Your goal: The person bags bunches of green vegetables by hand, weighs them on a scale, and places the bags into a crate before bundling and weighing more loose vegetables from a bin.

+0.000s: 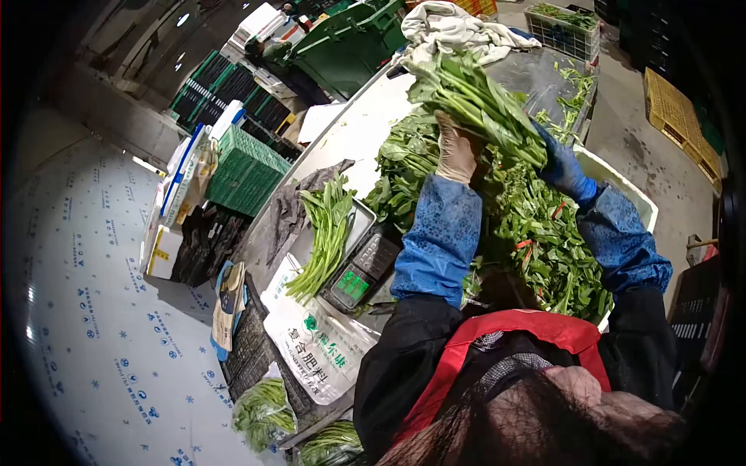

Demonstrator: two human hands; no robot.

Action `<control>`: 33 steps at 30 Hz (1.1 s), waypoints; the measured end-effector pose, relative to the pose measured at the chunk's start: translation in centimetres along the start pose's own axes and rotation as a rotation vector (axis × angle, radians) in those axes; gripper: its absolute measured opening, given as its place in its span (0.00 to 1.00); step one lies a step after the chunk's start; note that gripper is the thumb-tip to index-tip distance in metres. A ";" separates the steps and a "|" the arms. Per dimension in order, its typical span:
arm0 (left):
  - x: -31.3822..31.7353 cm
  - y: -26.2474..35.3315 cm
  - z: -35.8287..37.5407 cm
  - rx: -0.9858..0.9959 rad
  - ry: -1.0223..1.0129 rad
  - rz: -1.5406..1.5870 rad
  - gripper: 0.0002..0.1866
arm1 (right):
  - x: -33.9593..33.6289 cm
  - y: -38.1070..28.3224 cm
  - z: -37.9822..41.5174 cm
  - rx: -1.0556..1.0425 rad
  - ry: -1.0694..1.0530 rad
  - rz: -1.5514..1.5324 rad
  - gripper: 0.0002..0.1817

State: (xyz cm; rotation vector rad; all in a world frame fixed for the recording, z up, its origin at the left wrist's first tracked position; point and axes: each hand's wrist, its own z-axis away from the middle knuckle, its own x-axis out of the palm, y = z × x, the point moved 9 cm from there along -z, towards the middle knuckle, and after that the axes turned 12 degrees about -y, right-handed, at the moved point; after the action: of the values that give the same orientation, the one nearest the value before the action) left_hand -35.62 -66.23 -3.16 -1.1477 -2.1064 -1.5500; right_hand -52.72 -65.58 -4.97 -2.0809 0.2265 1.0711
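Note:
A bunch of leafy green vegetables [478, 105] is held up between my two hands, above the work table. My left hand [457, 147], in a beige glove, grips its near left side. On the right, my right hand [567, 165], in a blue glove, closes around the other end of the bunch; some of its fingers are hidden behind leaves. Below is a white foam box [639, 200] full of loose greens [556, 241]. More greens [404, 155] are piled just left of my left hand. A digital scale [359, 273] with a lit green display bears another bunch of greens [322, 237].
A printed white sack [322, 349] and a dark cloth [299, 206] lie left of the scale. Bagged greens [264, 412] are at lower left. Green crates [245, 171] and a large green bin [350, 43] stand beyond the table. A whitish cloth [458, 35] lies at its far end.

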 end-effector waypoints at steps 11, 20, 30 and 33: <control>1.3 -11.2 0.7 -0.056 0.045 0.339 0.22 | 4.6 7.4 7.0 0.042 -0.234 -0.599 0.55; 1.9 -14.8 1.3 -0.163 0.178 0.298 0.10 | 5.4 9.9 6.5 0.293 0.278 -1.415 0.23; -1.8 -11.9 -0.3 0.040 0.169 0.256 0.12 | 6.6 15.4 10.6 0.234 -0.031 -0.705 0.16; -2.2 -9.3 0.1 0.073 0.233 0.086 0.13 | 9.3 21.1 15.2 0.731 -0.573 -0.127 0.29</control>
State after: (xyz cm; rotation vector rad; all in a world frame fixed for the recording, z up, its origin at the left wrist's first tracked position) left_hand -40.98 -68.06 -10.88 -0.9681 -1.9192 -1.4775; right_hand -66.11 -67.75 -28.98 -1.0825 0.1593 1.2243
